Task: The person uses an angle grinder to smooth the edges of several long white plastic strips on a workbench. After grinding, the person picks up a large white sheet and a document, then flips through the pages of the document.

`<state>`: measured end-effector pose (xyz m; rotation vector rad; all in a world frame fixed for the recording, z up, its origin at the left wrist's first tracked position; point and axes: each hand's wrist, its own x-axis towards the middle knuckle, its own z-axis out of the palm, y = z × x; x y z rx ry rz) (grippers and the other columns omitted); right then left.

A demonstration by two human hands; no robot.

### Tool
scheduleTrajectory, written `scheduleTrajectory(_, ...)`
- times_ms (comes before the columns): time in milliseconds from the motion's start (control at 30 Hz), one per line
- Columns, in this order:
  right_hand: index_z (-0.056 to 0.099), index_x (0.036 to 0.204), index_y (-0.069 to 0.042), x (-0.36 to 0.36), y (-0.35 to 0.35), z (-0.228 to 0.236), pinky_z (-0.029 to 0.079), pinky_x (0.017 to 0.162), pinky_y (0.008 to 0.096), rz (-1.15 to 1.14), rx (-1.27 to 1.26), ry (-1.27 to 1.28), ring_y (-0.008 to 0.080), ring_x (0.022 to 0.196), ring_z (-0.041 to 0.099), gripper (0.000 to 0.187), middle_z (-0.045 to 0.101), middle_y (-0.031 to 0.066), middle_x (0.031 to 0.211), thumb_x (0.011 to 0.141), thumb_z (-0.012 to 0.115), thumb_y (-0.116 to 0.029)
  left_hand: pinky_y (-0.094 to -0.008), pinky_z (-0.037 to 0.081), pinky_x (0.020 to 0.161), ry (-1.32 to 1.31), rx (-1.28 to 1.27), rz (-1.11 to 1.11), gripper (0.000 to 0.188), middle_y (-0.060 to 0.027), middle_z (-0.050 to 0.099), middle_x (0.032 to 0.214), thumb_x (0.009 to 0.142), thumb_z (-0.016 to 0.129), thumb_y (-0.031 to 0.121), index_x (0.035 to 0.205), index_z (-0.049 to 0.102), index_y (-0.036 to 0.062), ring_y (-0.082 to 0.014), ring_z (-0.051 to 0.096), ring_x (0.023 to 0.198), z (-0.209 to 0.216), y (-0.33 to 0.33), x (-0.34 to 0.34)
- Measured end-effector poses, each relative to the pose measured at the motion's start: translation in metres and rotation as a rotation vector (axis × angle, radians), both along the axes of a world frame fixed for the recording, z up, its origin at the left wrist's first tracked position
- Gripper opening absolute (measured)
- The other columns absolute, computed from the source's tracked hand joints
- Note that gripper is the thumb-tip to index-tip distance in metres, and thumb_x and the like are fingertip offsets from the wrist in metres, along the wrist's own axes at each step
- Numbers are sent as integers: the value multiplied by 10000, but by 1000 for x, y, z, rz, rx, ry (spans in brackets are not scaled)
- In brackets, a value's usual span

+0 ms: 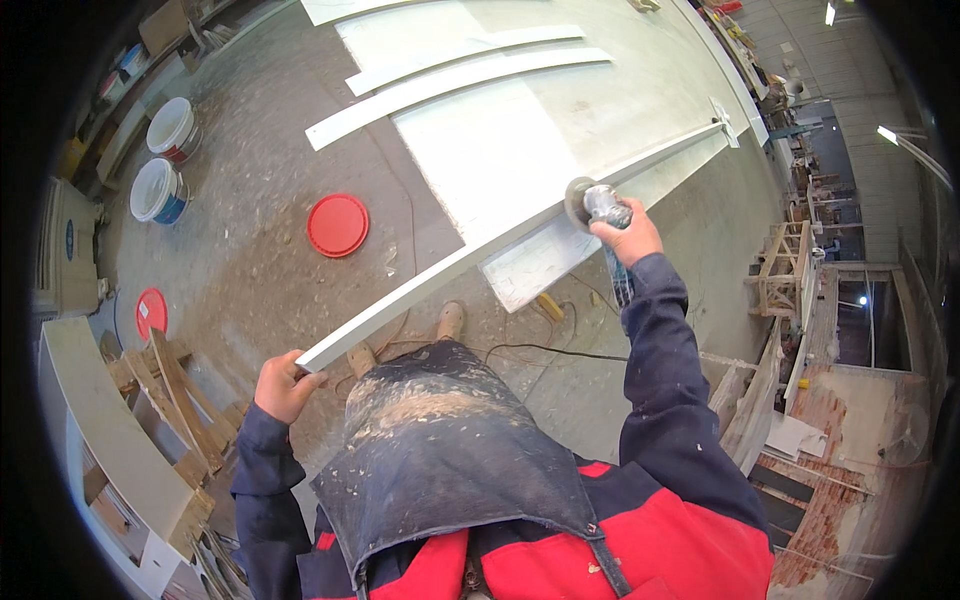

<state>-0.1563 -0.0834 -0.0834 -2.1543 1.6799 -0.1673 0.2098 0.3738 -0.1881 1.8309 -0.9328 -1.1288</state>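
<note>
A long, narrow white strip (440, 274) runs slantwise from near my waist on the left to the far right. Its near end is gripped by my left hand (285, 386), thumb and fingers closed around it. My right hand (630, 236) is wrapped round an angle grinder (606, 206), whose round disc (578, 203) sits at the strip's edge about midway along. Whether the disc touches the strip, I cannot tell. Below the grinder lies a white board (535, 262). The strip's far end reaches a small white crosspiece (724, 122).
Two more white strips (460, 92) lie on white sheets beyond. Left on the dusty floor are a red lid (338, 225), another red lid (151, 312) and white buckets (158, 191). A cord (550, 351) trails near my feet. Wooden offcuts (180, 400) lean at lower left.
</note>
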Motion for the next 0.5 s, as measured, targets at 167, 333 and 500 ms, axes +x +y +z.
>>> scheduleTrajectory(167,569,1360,-46,-26,-46,-8,518,996,409,-151,-78,-14,338,1136,680,791,692,218,1242,715,870,-391,-305,581,705,185,28,48,185,-121,755,796,877,729,82,971,678,-69,-188,752,755,1,-5,3)
scheduleTrajectory(333,570,1313,60,-54,4,-32,524,953,366,-177,-63,-368,238,1064,664,821,689,171,1184,716,882,-409,-361,611,712,483,74,34,217,-133,738,823,872,743,91,992,679,-77,-239,748,743,-1,19,31)
scheduleTrajectory(500,535,1358,50,-60,84,-40,544,892,329,-246,215,-679,174,999,658,715,676,135,1158,809,842,-290,-390,620,677,622,264,34,295,-158,740,836,858,780,157,1003,681,-80,-276,754,740,-8,92,76)
